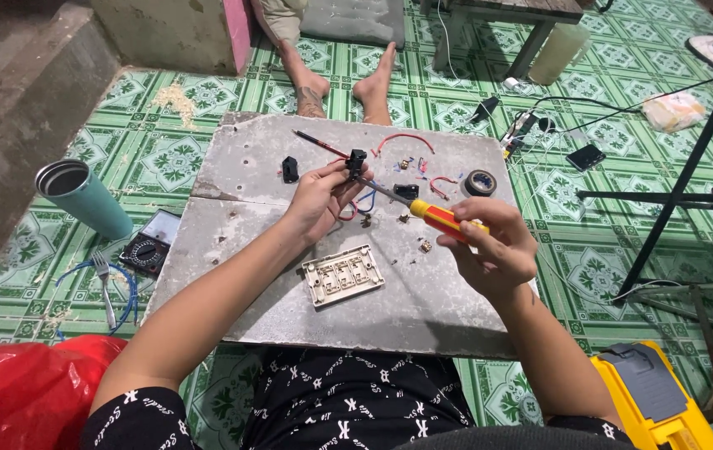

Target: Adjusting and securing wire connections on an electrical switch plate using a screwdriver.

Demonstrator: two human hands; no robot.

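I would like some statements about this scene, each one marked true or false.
1. The right hand holds a screwdriver with a yellow and red handle. True.
2. The left hand holds a fork. False: it holds a small black part; the fork lies on the floor.
3. A white switch plate lies on the grey board. True.
4. The roll of black tape is on the right wrist. False: it lies on the board.
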